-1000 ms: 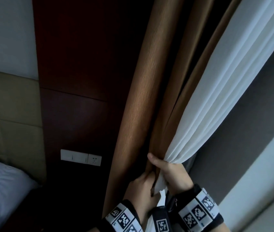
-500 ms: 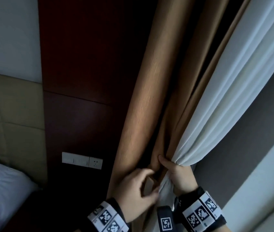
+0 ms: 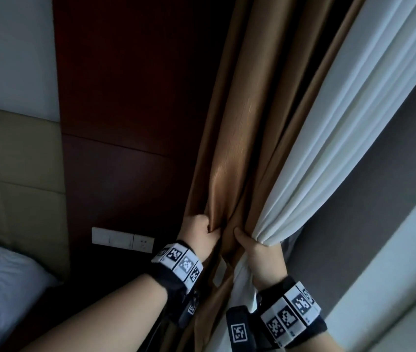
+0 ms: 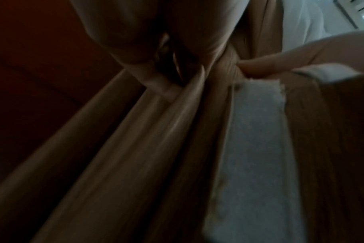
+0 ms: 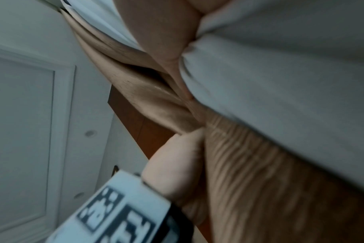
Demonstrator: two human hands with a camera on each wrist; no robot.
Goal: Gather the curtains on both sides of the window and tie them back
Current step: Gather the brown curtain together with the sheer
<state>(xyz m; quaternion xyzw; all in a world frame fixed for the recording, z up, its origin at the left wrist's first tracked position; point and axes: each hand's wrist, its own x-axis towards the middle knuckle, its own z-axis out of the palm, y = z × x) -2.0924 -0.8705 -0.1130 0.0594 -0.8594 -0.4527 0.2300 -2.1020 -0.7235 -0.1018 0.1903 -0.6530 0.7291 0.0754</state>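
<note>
A brown curtain hangs in folds beside a white sheer curtain. My left hand grips the left folds of the brown curtain, fingers curled into the cloth. My right hand holds the gathered sheer and the brown curtain's right edge, thumb over the front. In the left wrist view my left fingers clutch brown folds, with the right thumb close by. The right wrist view shows the bunched brown curtain and the sheer. A white strip of fabric hangs below the hands.
A dark wooden wall panel stands left of the curtain, with a white switch and socket plate low on it. A padded headboard and a bed with white linen are at the far left. A grey wall lies right of the sheer.
My left hand moved left from beside the right hand and took hold of the outer brown folds, drawing them in. The right hand has kept its hold on the sheer and brown edge.
</note>
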